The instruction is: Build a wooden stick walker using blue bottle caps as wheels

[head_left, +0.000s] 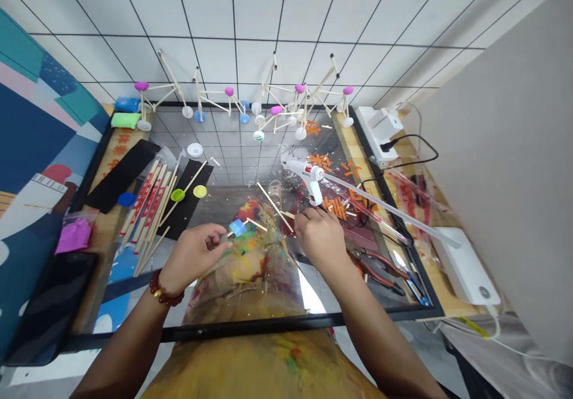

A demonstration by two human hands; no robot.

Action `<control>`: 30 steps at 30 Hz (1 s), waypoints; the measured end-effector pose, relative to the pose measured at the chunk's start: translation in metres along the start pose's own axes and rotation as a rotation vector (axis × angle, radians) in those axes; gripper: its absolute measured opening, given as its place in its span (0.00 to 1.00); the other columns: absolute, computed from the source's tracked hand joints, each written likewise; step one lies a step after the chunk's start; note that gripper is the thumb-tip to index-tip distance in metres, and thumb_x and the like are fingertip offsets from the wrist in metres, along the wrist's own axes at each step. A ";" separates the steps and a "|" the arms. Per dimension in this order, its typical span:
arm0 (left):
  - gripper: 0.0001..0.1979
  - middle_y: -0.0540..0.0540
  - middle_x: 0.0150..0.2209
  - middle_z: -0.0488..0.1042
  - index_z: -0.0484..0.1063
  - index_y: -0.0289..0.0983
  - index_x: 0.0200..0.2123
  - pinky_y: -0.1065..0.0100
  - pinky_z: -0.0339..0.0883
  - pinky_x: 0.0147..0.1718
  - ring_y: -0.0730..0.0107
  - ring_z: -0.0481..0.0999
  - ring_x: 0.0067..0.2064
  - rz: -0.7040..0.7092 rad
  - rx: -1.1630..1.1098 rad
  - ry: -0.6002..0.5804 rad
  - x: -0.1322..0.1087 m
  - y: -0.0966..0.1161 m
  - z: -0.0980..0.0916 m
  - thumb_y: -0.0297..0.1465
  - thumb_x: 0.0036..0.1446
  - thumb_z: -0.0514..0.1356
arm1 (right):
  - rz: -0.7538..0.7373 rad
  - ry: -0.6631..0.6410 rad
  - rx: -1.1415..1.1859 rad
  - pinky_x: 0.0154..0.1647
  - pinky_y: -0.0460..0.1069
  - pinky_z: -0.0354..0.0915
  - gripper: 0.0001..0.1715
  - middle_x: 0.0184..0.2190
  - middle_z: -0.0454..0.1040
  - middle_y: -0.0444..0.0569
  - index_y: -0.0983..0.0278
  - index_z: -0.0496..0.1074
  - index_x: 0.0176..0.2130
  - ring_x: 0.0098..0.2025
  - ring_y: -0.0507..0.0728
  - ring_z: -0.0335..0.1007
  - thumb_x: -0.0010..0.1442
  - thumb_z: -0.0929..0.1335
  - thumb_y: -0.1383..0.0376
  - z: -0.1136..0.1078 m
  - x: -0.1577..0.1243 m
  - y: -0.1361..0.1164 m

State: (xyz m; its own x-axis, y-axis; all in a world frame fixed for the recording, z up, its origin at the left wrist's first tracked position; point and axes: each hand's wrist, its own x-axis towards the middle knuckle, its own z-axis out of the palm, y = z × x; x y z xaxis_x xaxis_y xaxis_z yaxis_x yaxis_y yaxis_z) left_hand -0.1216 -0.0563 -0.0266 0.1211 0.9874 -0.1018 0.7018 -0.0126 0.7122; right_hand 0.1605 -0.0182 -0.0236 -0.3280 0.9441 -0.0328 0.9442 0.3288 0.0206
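My left hand [197, 249] is just left of a blue bottle cap [237, 227], its thumb and index finger apart with nothing between them. Thin wooden pieces stick out beside the cap, one short stick [256, 224] pointing right. My right hand [320, 238] has its fingers closed, and the end of a short wooden stick [289, 214] shows at their tips; the rest is hidden. A longer wooden stick [271, 200] lies slantwise on the glossy tabletop just left of that hand. Beyond my right fingers, a white glue gun [307, 175] rests with a long clear glue stick in its back.
Several small stick models [217, 97] with caps and pink blobs line the back wall. Bundled sticks [150, 205] and black strips [123, 175] lie left. Pliers [380, 267], a power strip [373, 133] and a white lamp base [468, 267] are right; a phone [51, 306] lies front left.
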 end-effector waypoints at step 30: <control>0.15 0.42 0.44 0.77 0.74 0.37 0.48 0.58 0.71 0.48 0.58 0.76 0.45 0.290 0.256 0.406 0.013 -0.008 0.019 0.35 0.58 0.64 | 0.039 0.056 0.348 0.36 0.48 0.60 0.06 0.33 0.77 0.47 0.61 0.74 0.37 0.36 0.56 0.73 0.64 0.67 0.64 -0.013 0.002 -0.004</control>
State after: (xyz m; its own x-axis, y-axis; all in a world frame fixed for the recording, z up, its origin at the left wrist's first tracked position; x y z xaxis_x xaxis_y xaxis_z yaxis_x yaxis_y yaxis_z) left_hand -0.1120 -0.0461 -0.0473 0.0904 0.9185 0.3849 0.8340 -0.2810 0.4749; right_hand 0.1552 -0.0171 -0.0110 -0.2832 0.9589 0.0163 0.9068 0.2732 -0.3211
